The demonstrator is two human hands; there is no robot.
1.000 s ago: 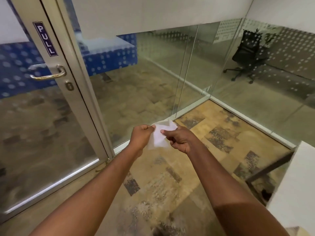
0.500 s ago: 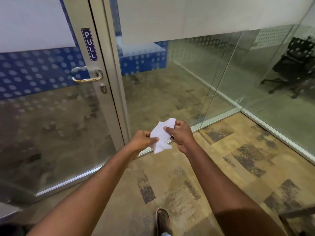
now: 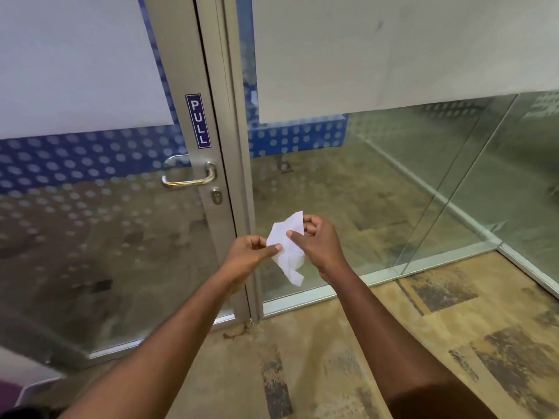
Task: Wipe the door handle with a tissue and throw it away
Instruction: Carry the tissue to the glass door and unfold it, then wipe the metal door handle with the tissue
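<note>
Readying the tissue, mid-frame.
Left hand point(image 3: 251, 255) and right hand point(image 3: 317, 240) both pinch the tissue point(image 3: 287, 252); bunch it into a pad before reaching the door handle point(image 3: 189, 176).

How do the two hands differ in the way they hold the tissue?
The left hand pinches the tissue at its left edge, lower down; the right hand grips it higher, near the top corner. The left thumb lies flat across the tissue; the right fingers curl. Both hold it below the door handle.
</note>
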